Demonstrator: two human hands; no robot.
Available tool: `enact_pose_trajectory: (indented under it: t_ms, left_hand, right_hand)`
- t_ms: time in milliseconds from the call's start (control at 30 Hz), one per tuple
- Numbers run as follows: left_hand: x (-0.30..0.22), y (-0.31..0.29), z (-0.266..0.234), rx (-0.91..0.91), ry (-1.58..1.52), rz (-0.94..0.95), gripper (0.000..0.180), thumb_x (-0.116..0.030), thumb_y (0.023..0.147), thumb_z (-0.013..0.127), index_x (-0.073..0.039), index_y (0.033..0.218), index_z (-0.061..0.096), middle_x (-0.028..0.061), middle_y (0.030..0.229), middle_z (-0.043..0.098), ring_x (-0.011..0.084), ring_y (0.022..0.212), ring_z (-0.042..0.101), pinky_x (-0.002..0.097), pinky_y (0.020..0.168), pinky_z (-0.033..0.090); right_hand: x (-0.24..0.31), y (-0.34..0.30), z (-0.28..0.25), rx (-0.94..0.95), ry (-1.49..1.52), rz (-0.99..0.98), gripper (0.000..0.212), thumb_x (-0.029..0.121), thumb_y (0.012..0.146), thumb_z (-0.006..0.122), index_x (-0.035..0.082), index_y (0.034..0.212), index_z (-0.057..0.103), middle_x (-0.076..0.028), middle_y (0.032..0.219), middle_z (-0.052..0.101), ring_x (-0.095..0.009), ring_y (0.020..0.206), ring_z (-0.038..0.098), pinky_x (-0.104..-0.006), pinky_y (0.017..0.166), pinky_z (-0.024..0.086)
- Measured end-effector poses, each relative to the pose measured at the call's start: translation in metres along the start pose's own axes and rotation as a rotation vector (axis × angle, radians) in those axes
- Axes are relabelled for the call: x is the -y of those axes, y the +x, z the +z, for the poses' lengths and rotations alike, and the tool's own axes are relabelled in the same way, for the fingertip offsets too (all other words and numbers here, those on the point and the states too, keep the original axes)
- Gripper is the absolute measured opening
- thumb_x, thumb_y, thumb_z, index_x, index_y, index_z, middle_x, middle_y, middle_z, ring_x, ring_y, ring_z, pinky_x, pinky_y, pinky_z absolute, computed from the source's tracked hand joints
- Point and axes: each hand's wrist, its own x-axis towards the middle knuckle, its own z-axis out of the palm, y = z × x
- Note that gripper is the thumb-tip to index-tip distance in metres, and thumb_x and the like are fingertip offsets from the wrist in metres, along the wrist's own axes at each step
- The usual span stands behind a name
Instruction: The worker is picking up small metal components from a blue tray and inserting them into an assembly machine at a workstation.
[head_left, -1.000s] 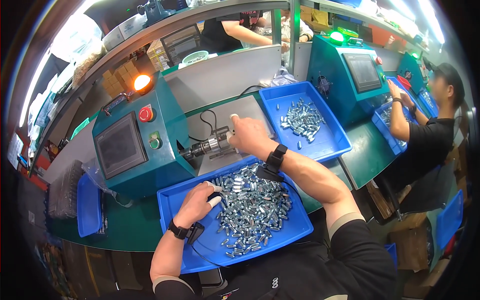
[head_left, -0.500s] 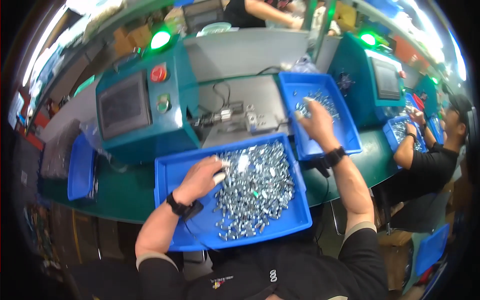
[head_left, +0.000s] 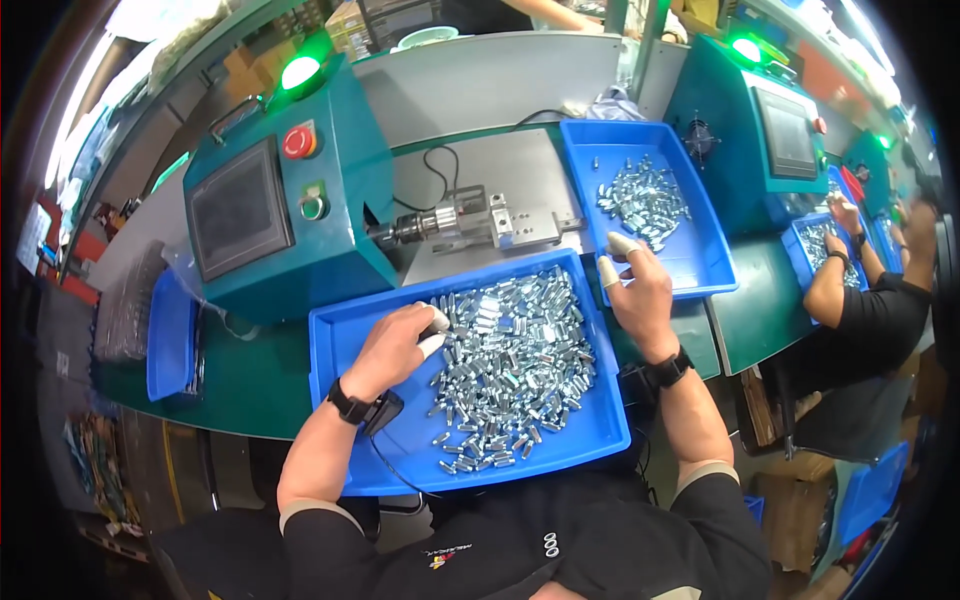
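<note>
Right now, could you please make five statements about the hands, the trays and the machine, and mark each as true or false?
1. The left hand is at the left edge of the larger pile of metal parts. True.
2. The right hand is on the red button. False: the right hand is over the near edge of the far tray.
3. The left machine has a red button. True.
4. Its lamp glows orange. False: the lamp glows green.
5. The near tray is red. False: the near tray is blue.

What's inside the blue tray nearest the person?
Lots of shiny metal pieces lie heaped in the blue tray, with the left hand at their edge. The pile hides whatever lies beneath.
</note>
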Motion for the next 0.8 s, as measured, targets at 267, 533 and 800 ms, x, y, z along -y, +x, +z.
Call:
enact_pose_trajectory:
  t_ms: [267,533,800]
  left_hand:
    - [0.000,-0.014,-0.019,-0.188,0.272,0.078,0.021,-0.004,0.085,0.081,-0.004,0.103,0.071,0.0113,0.095,0.068,0.0349,0.090,0.068,0.0445,0.078,0.054]
    - [0.008,-0.001,-0.006,-0.129,0.253,0.121,0.021,-0.005,0.085,0.081,-0.006,0.103,0.072,0.0105,0.092,0.067,0.0341,0.091,0.066,0.0459,0.077,0.053]
    - [0.010,-0.009,-0.011,-0.109,0.243,0.091,0.021,-0.007,0.086,0.082,-0.005,0.105,0.072,0.0109,0.093,0.067,0.0352,0.093,0.067,0.0463,0.081,0.054]
  right_hand:
    - [0.001,-0.004,-0.002,0.022,-0.020,-0.004,0.030,0.007,0.094,0.077,0.003,0.124,0.074,-0.012,0.107,0.076,-0.025,0.093,0.076,-0.0330,0.070,0.060]
    - [-0.001,0.002,-0.001,0.010,0.013,-0.040,0.028,0.007,0.096,0.076,0.003,0.123,0.074,-0.012,0.107,0.076,-0.024,0.090,0.075,-0.0323,0.069,0.058]
    - [0.003,0.000,0.000,0.017,0.009,-0.017,0.028,0.007,0.096,0.075,0.004,0.124,0.075,-0.011,0.106,0.075,-0.023,0.089,0.074,-0.0320,0.068,0.058]
